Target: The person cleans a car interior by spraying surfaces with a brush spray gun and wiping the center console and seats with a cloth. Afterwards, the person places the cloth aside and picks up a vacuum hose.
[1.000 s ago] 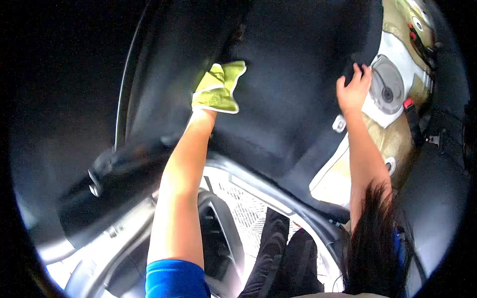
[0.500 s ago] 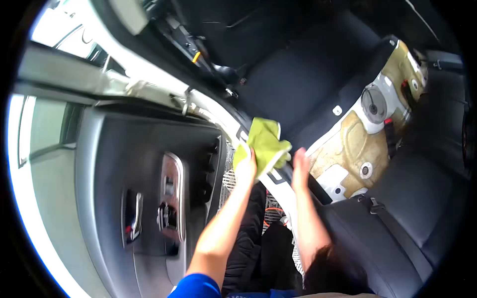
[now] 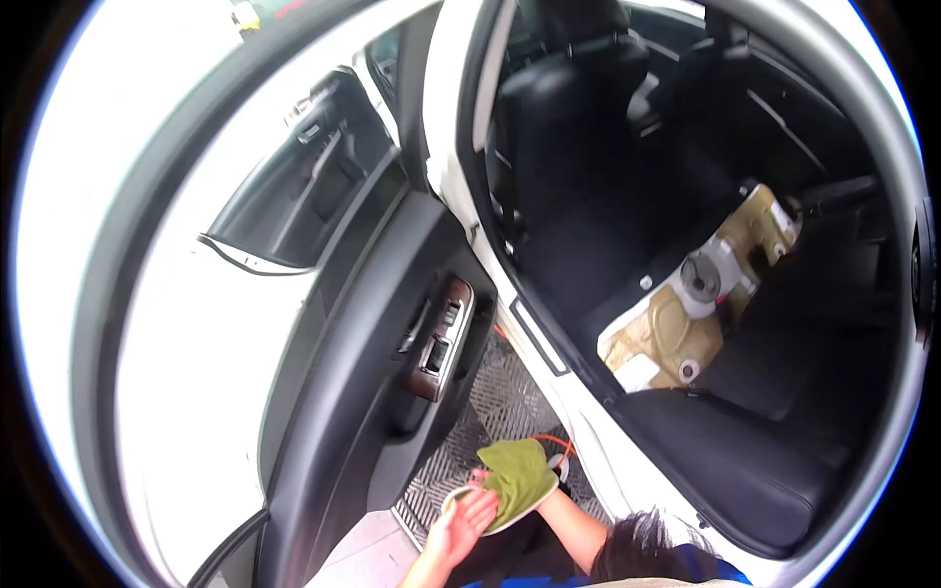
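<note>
A green microfibre cloth [image 3: 520, 475] with a pale edge is held between my hands, low in the view, in the gap between the open car door and the sill. The fingers of my left hand [image 3: 461, 521] are closed together over the cloth's left side; its thumb is hard to make out. My right forearm runs in beneath the cloth, which hides most of my right hand. Only pinkish fingertips of the right hand [image 3: 478, 476] seem to show past the cloth's upper left edge.
The open rear door [image 3: 392, 323] stands to my left, its trim panel facing me. The white door sill [image 3: 539, 343] runs diagonally. Inside are dark seats and a bare tan-and-white floor section [image 3: 676, 323]. An orange hose [image 3: 554, 439] lies on the grated floor [image 3: 505, 392].
My view has drawn back from the car interior. The cloth has come away from the sill to low in front of me, and my right hand has gone from free to under it.
</note>
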Motion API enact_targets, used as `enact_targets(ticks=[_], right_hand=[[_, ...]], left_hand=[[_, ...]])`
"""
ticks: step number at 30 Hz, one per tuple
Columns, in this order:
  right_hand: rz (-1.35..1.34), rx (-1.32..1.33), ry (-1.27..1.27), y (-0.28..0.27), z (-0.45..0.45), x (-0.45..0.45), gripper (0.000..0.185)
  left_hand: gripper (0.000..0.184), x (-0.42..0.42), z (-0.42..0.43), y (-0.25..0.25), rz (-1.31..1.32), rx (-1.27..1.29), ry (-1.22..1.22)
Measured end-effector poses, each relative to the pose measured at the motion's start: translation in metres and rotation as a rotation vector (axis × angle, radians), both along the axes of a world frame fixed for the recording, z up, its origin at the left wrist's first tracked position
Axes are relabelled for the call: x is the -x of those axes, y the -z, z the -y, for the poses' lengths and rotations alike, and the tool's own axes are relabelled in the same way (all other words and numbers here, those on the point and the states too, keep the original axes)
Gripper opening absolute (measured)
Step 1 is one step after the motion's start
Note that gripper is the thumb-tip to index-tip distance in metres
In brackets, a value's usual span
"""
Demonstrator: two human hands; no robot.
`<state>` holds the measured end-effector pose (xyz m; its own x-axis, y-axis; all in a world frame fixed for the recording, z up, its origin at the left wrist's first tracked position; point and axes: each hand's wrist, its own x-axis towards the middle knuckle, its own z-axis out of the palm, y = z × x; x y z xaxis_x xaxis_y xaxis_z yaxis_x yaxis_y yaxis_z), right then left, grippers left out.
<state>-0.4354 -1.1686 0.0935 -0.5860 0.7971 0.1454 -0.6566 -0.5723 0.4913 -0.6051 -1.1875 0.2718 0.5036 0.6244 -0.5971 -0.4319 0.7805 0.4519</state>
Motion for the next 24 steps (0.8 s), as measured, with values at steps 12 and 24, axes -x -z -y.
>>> enact_targets(ticks=[12, 24], right_hand=[[0.435, -0.018, -0.24, -0.107, 0.123, -0.072, 0.056], [2.864, -0.911, 1.641, -0.188, 0.261, -0.021, 0.015]], left_hand=[[0.042, 0.349, 0.178, 0.028, -1.174, -0.195, -1.668], [0.057, 0.367, 0.195, -0.112, -1.595, -0.615, -1.424]])
